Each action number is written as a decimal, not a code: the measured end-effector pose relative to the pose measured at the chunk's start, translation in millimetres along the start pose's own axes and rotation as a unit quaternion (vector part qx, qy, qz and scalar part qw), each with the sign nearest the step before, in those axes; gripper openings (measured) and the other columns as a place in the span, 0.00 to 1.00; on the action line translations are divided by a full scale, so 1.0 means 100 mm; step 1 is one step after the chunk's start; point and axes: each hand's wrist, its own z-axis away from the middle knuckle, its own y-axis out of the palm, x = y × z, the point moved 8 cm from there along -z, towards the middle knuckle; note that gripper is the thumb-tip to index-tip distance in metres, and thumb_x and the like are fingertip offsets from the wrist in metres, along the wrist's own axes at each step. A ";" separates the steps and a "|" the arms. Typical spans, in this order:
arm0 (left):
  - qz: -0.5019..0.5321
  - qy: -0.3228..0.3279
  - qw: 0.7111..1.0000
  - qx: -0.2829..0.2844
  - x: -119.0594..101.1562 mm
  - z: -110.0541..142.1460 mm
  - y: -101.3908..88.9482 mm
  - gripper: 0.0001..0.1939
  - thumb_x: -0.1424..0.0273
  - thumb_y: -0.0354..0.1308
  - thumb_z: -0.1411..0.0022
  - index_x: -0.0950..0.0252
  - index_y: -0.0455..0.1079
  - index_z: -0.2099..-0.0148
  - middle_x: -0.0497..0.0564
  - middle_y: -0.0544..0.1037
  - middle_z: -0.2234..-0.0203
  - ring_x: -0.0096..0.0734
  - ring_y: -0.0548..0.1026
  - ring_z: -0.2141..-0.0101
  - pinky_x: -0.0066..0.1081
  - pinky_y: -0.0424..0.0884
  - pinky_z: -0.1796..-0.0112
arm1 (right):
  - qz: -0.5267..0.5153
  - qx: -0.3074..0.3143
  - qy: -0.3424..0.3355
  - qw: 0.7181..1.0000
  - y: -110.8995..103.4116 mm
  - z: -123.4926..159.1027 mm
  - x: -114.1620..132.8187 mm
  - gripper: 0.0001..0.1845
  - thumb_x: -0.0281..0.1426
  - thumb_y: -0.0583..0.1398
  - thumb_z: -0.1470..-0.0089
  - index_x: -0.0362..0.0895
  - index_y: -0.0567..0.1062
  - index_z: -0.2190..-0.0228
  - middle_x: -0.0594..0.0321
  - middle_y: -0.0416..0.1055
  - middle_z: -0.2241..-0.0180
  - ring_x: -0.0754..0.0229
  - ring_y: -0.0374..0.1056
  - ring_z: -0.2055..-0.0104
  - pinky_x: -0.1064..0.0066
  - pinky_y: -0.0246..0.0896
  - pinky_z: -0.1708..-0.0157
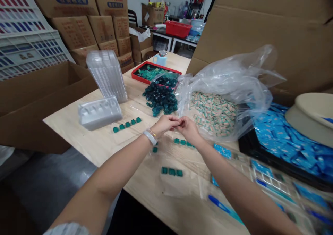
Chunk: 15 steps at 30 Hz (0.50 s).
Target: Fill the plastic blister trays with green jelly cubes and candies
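Note:
My left hand (165, 124) and my right hand (189, 128) meet over the wooden table (85, 137), fingertips pinched together on something small I cannot make out. Just beyond them lies a heap of dark teal wrapped candies (160, 98). To the right an open clear plastic bag (229, 85) holds striped candies (213, 113). Clear plastic trays on the table carry rows of green squares (127, 124), with more green squares (171, 171) nearer me. A pale bracelet is on my left wrist.
Stacks of clear plastic trays (107, 73) stand and lie at left. A red tray (153, 72) with teal candies and a blue mug (161, 58) sit behind. Blue packets (286, 141) fill a black tray at right. Cardboard boxes (31, 103) surround the table.

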 end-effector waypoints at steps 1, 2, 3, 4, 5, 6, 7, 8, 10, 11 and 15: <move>0.006 0.000 1.000 -0.006 0.02 0.08 0.04 0.10 0.70 0.62 0.57 0.71 0.70 0.71 0.46 0.70 0.79 0.18 0.65 0.80 0.21 0.59 0.77 | -0.011 -0.003 0.011 1.000 -0.03 0.09 0.01 0.14 0.32 0.62 0.66 0.44 0.60 0.79 0.72 0.58 0.82 0.69 0.55 0.80 0.74 0.52 0.78; 0.008 -0.002 1.000 -0.010 0.04 0.16 0.08 0.11 0.70 0.62 0.58 0.70 0.70 0.71 0.46 0.70 0.79 0.18 0.65 0.79 0.21 0.59 0.77 | -0.033 -0.001 0.024 0.999 -0.05 0.19 0.02 0.15 0.32 0.62 0.67 0.45 0.59 0.78 0.73 0.58 0.81 0.69 0.55 0.80 0.75 0.52 0.79; 0.014 -0.008 1.000 -0.011 0.07 0.24 0.12 0.11 0.70 0.63 0.59 0.70 0.70 0.71 0.46 0.70 0.79 0.18 0.65 0.79 0.21 0.58 0.78 | -0.060 0.007 0.037 0.998 -0.07 0.30 0.02 0.16 0.32 0.62 0.68 0.44 0.59 0.78 0.73 0.58 0.81 0.69 0.55 0.80 0.75 0.52 0.78; 0.032 -0.021 0.999 -0.002 0.12 0.32 0.19 0.12 0.69 0.63 0.59 0.70 0.70 0.71 0.46 0.70 0.78 0.18 0.65 0.79 0.21 0.58 0.78 | -0.086 0.017 0.050 0.995 -0.08 0.41 0.03 0.16 0.32 0.62 0.67 0.44 0.59 0.78 0.73 0.58 0.81 0.69 0.56 0.79 0.76 0.52 0.78; 0.065 -0.035 0.997 0.016 0.17 0.40 0.27 0.12 0.68 0.63 0.59 0.70 0.70 0.70 0.46 0.70 0.78 0.18 0.65 0.79 0.21 0.59 0.78 | -0.108 0.027 0.063 0.992 -0.10 0.54 0.04 0.16 0.32 0.62 0.67 0.44 0.59 0.77 0.73 0.59 0.81 0.69 0.56 0.79 0.76 0.52 0.79; 0.110 -0.048 0.992 0.040 0.22 0.47 0.37 0.12 0.68 0.64 0.58 0.69 0.70 0.70 0.46 0.71 0.77 0.18 0.66 0.78 0.21 0.60 0.77 | -0.125 0.036 0.074 0.989 -0.12 0.67 0.04 0.16 0.33 0.62 0.66 0.44 0.59 0.76 0.73 0.59 0.80 0.69 0.57 0.79 0.76 0.53 0.79; 0.159 -0.060 0.983 0.065 0.27 0.55 0.47 0.12 0.67 0.64 0.58 0.69 0.69 0.70 0.47 0.71 0.77 0.18 0.66 0.78 0.21 0.61 0.75 | -0.133 0.041 0.080 0.987 -0.14 0.79 0.04 0.15 0.33 0.62 0.65 0.44 0.59 0.76 0.73 0.60 0.80 0.69 0.57 0.79 0.76 0.54 0.79; 0.204 -0.072 0.973 0.085 0.31 0.62 0.57 0.12 0.68 0.64 0.58 0.69 0.69 0.70 0.47 0.71 0.76 0.18 0.66 0.78 0.22 0.62 0.74 | -0.128 0.041 0.079 0.988 -0.17 0.91 0.04 0.15 0.33 0.62 0.63 0.44 0.60 0.76 0.72 0.60 0.80 0.68 0.58 0.79 0.75 0.55 0.79; 0.249 -0.094 0.959 0.098 0.42 0.75 0.72 0.09 0.71 0.63 0.57 0.69 0.69 0.71 0.47 0.71 0.76 0.18 0.66 0.78 0.22 0.61 0.74 | -0.078 0.032 0.058 0.995 -0.26 1.13 0.04 0.12 0.33 0.61 0.60 0.44 0.62 0.74 0.70 0.63 0.78 0.66 0.61 0.77 0.73 0.58 0.76; 0.245 -0.102 0.960 0.092 0.48 0.82 0.78 0.08 0.74 0.62 0.56 0.69 0.70 0.71 0.48 0.71 0.76 0.18 0.66 0.78 0.21 0.60 0.75 | -0.040 0.028 0.044 0.998 -0.29 1.22 0.05 0.10 0.33 0.60 0.58 0.44 0.64 0.73 0.68 0.65 0.77 0.65 0.63 0.75 0.72 0.59 0.74; 0.137 -0.098 0.984 0.059 0.64 1.03 0.85 0.11 0.77 0.57 0.52 0.68 0.71 0.62 0.51 0.74 0.72 0.19 0.67 0.78 0.21 0.58 0.78 | 0.123 0.036 -0.002 0.992 -0.37 1.51 0.09 0.08 0.30 0.54 0.51 0.45 0.69 0.66 0.62 0.71 0.70 0.60 0.67 0.69 0.67 0.62 0.68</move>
